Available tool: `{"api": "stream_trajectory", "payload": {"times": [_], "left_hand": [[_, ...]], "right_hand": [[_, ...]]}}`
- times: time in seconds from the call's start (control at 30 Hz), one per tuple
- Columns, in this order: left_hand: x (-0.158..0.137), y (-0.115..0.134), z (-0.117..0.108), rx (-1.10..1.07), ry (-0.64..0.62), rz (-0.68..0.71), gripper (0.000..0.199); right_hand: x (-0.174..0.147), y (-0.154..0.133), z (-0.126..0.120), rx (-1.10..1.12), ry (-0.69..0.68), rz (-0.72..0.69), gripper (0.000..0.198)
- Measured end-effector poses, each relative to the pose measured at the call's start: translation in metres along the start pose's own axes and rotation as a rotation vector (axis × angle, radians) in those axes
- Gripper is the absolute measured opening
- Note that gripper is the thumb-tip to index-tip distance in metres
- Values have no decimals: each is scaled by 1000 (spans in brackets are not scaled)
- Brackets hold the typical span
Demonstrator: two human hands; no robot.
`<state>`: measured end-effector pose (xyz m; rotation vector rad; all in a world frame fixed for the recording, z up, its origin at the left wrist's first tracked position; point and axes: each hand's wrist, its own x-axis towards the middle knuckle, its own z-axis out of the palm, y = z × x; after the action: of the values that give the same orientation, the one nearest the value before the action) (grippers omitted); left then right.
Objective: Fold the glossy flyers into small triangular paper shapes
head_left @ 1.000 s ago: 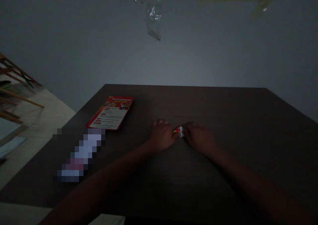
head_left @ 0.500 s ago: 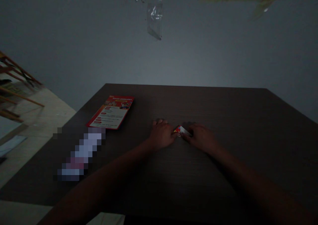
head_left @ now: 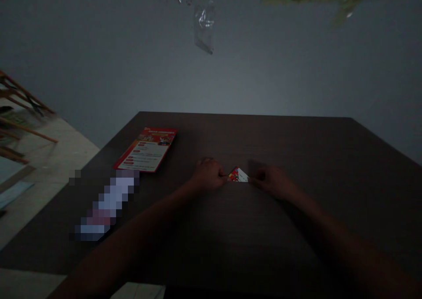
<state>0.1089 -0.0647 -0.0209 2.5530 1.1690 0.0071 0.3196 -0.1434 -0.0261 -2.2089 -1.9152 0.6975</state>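
Observation:
A small folded paper triangle point(head_left: 238, 175), red with print on its left half and white on its right, lies low over the middle of the table. Its left corner is pinched between the thumb and finger of my left hand point(head_left: 209, 174). At the opposite corner, the fingertips of my right hand point(head_left: 269, 181) are closed on the white side. The point of the triangle faces away from me, and its straight edge faces me.
A stack of red and white printed leaflets point(head_left: 148, 149) rests at the table's left side. Nearer me is a blurred-out oblong item point(head_left: 108, 204). The dark wooden table point(head_left: 280, 140) meets a grey wall point(head_left: 263, 70). Wooden furniture legs point(head_left: 29, 127) stand on the floor at left.
My hands have drawn slightly apart to the paper's two corners. More of the folded triangle shows now, its red and white halves both in sight.

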Motion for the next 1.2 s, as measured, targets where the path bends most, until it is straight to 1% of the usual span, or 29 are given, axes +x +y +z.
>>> {"api": "stream_trajectory", "payload": {"times": [0.13,0.27,0.37,0.57,0.63,0.67,0.77,0.87,0.97,1.07,1.2], "left_hand": [[3,-7,-3,-13,-69,-40,32],[4,-12,-5,-33,-98,-65,26],[4,-12,-5,-53,-95,-63,26],[0,-7,-6,-66,-39,-46,23],[1,-6,-5,-94,-16,-7,25],[1,-6,-5,-110,-7,35,30],[2,-8,-1,-144,13,207,44],[1,-8,4,-127,46,333,47],[-3,-5,7,-78,83,371,44],[-7,0,8,-33,112,364,39],[-8,4,8,-5,124,347,36]], "right_hand": [[1,5,-3,8,-29,10,26],[1,8,-7,26,-58,-3,24],[1,10,-10,54,-79,11,21],[1,14,-10,82,-11,14,18],[0,15,-9,109,5,-8,17],[0,14,-9,121,19,-26,16],[-3,12,-7,137,61,-103,17],[-4,10,-4,149,95,-194,18],[-5,8,0,168,130,-286,18],[-5,6,2,169,160,-361,18],[-4,7,5,161,163,-389,18]]}}
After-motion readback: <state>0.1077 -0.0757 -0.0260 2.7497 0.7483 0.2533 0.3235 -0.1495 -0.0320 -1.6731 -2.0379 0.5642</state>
